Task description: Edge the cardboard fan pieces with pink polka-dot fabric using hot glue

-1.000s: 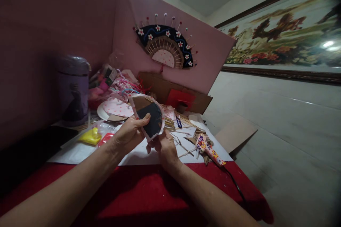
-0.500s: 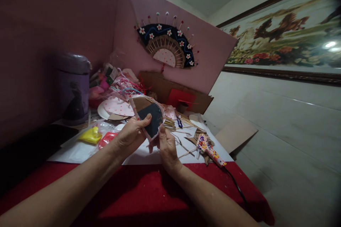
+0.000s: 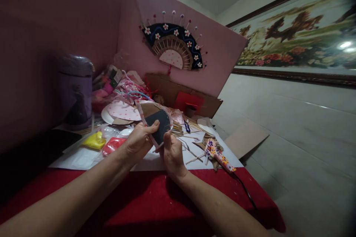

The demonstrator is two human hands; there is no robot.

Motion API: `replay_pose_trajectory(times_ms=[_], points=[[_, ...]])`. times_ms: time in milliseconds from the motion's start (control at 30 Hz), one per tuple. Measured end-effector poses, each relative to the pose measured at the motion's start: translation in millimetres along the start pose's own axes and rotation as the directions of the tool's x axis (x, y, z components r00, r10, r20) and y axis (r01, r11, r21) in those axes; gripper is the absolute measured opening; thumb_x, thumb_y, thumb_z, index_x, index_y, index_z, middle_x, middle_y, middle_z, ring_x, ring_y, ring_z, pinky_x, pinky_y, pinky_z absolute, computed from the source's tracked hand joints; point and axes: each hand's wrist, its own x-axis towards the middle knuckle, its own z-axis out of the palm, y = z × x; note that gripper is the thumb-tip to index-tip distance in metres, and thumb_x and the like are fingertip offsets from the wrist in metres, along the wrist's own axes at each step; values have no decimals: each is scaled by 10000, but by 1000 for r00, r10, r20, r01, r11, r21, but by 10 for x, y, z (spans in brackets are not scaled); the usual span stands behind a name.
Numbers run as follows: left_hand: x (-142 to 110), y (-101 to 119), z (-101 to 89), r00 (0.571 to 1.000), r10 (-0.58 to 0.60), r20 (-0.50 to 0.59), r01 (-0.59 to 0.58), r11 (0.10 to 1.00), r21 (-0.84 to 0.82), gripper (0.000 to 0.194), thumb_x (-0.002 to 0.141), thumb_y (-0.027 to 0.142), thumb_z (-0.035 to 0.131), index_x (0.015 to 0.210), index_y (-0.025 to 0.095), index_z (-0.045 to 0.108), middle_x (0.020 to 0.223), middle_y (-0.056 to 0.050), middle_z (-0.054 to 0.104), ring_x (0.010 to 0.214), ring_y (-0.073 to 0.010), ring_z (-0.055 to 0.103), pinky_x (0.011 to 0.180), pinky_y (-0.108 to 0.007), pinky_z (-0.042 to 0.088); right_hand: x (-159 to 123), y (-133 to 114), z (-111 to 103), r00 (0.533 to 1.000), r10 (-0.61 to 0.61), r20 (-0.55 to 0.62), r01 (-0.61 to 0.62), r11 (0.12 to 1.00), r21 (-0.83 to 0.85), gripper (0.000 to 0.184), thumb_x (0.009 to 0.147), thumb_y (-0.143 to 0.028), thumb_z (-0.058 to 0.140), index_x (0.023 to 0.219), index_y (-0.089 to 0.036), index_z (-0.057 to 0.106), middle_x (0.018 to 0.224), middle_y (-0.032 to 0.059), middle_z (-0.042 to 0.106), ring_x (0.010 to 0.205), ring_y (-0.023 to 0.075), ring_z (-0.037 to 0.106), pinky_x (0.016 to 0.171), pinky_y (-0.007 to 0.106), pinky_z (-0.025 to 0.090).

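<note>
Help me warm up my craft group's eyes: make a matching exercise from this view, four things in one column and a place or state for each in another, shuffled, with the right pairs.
Things
1. Glue gun
2. Decorated fan
3. Left hand
4. Yellow packet

Places and states
A. Thumb on the dark patch of the half-round piece
B. Just left of the red packet
C. Up against the pink board
D. Flower-patterned, with its black cord over the red cloth

Right pairs: 1-D, 2-C, 3-A, 4-B
</note>
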Motion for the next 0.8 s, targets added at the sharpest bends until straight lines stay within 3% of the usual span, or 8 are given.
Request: replay_pose_trajectory(times_ms=[167,333,600,800], points=[[40,17,-43,999,-31,19,32,997,-67,88,771,73,591,827,89,656,713,-73,692,652,-175,648,670,-302,538,23,-55,-22,993,97,-70,-76,962,261,598,811,-697,310,633,-171,530,441,-34,465,335,79,388,325,201,289],[41,34,-62,999,-20,46,23,998,-62,96,782,82,581,828,83,665,743,-83,701,653,-175,654,691,-310,546,82,-84,-46,971,238,13,-213,843,494,430,776,-592,505,683,-172,530,491,-53,470,326,60,370,268,167,272],[14,55,-38,995,-47,88,52,997,-62,75,758,70,611,800,84,671,715,-76,697,634,-164,651,641,-269,544,90,-88,-81,949,278,145,-310,754,579,353,750,-504,583,648,-179,493,488,-54,466,364,60,374,286,153,302],[-5,70,-18,996,-78,50,79,997,-26,113,778,53,564,803,80,670,701,-86,698,584,-168,640,579,-276,536,104,-53,-72,968,219,125,-252,809,531,454,703,-575,626,575,-163,485,465,-66,430,326,40,355,270,156,284]])
